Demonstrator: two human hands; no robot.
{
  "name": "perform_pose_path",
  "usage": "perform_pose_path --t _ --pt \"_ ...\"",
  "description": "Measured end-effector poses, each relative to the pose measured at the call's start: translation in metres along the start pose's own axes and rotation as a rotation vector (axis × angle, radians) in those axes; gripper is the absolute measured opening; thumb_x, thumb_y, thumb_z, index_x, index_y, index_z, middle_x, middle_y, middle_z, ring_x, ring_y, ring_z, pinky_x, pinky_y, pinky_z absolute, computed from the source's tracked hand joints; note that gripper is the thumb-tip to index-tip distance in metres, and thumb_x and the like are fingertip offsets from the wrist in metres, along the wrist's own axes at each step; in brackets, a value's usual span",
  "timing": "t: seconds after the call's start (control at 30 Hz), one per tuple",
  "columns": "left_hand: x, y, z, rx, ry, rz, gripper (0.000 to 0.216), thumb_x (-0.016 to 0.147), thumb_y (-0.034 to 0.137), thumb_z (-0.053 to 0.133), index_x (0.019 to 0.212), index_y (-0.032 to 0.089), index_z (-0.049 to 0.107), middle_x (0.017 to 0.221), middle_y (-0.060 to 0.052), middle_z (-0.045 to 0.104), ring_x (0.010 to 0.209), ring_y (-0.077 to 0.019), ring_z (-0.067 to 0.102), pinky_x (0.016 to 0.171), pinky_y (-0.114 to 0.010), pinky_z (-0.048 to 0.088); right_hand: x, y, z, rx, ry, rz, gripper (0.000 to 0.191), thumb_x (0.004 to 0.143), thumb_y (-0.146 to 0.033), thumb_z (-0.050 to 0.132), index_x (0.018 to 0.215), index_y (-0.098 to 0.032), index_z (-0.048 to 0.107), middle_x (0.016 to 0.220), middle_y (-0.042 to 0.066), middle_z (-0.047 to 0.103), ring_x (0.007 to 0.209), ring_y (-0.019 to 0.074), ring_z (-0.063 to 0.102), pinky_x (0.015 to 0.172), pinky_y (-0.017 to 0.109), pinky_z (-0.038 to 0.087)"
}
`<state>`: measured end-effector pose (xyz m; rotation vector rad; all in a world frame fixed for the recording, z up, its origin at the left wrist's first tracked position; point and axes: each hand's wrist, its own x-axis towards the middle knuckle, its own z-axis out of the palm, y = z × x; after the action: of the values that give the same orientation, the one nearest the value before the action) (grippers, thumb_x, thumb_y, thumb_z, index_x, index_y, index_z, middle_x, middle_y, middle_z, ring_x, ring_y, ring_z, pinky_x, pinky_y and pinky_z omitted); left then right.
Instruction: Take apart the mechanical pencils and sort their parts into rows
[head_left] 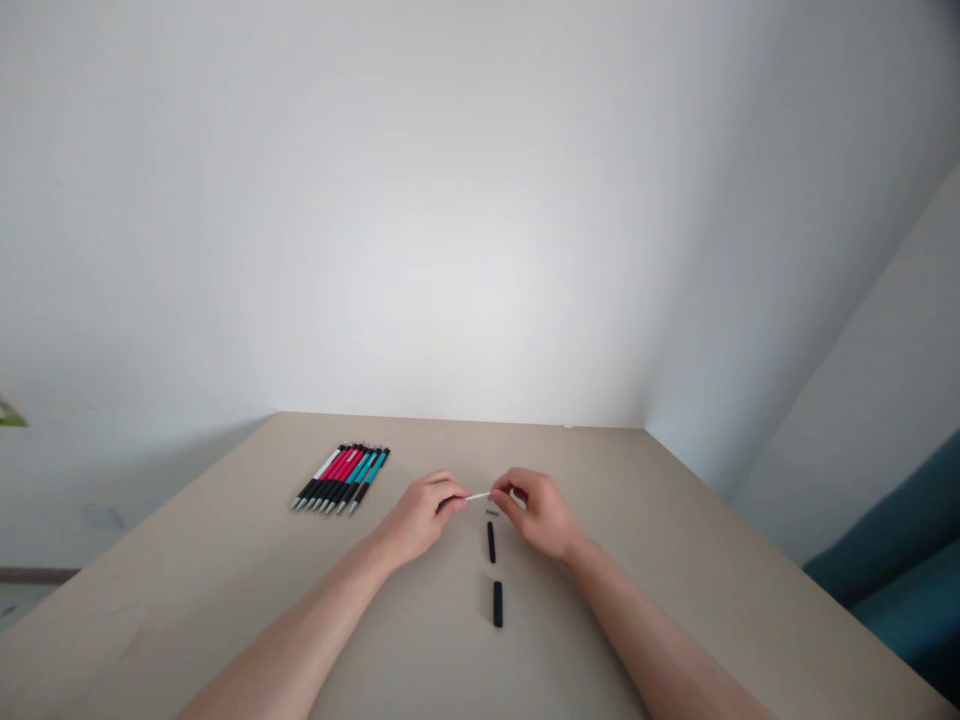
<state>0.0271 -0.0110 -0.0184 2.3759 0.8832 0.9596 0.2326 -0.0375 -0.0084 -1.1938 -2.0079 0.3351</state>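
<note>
Both of my hands are raised over the middle of the table, closed in pinches on a thin white pen refill [478, 496]. My left hand [421, 515] grips its left end between thumb and fingers. At the other end, the fingertips of my right hand [541, 512] are pressed together around it. Just below the refill lies a tiny dark coiled piece, like a spring [492, 513]. Nearer to me are a slim black tube [491, 542] and a thicker black tube [498, 604], lined up one below the other.
A row of several pens [341, 478] with white, red and teal barrels lies side by side at the left back of the beige table [420, 650]. A white wall [465, 220] rises behind the table. Teal fabric [900, 560] hangs beyond the right edge.
</note>
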Motion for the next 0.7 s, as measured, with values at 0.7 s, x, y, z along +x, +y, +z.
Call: perform_pose_path --t 0.7 --pt "-0.0004 0.0006 0.0004 0.066 0.079 0.029 0.022 0.09 0.022 0.046 0.08 0.017 0.064 0.076 -0.002 0.059 0.073 -0.0131 0.054 0.067 -0.023 0.04 -0.0009 0.0047 -0.0044 -0.107 -0.023 -0.025 0.011 0.079 -0.023 0.061 0.076 -0.02 0.071 0.075 0.004 0.059 0.076 0.0164 0.053 0.07 0.028 0.04"
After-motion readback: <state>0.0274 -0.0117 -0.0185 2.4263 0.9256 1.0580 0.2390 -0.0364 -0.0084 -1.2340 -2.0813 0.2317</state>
